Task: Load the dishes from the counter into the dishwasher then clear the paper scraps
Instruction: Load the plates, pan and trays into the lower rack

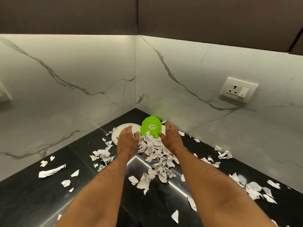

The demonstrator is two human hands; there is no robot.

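A green bowl (pixel 150 126) stands tipped on its rim in the counter's back corner, its labelled underside facing me. Torn paper scraps (pixel 155 150) lie heaped right below its mouth. My right hand (pixel 172 136) grips the bowl's right edge, thumb low and fingers high. My left hand (pixel 127 139) hovers with fingers stretched out over a white plate (pixel 115 134), its fingertips close to the bowl's left edge; whether they touch it I cannot tell. The plate lies flat, left of the bowl and partly hidden by my hand.
More paper scraps (pixel 50 171) are strewn over the black counter (pixel 32 199), left, right and near me. Marble walls close the corner behind the bowl. A wall socket (pixel 238 90) sits on the right wall. Dark cabinets hang overhead.
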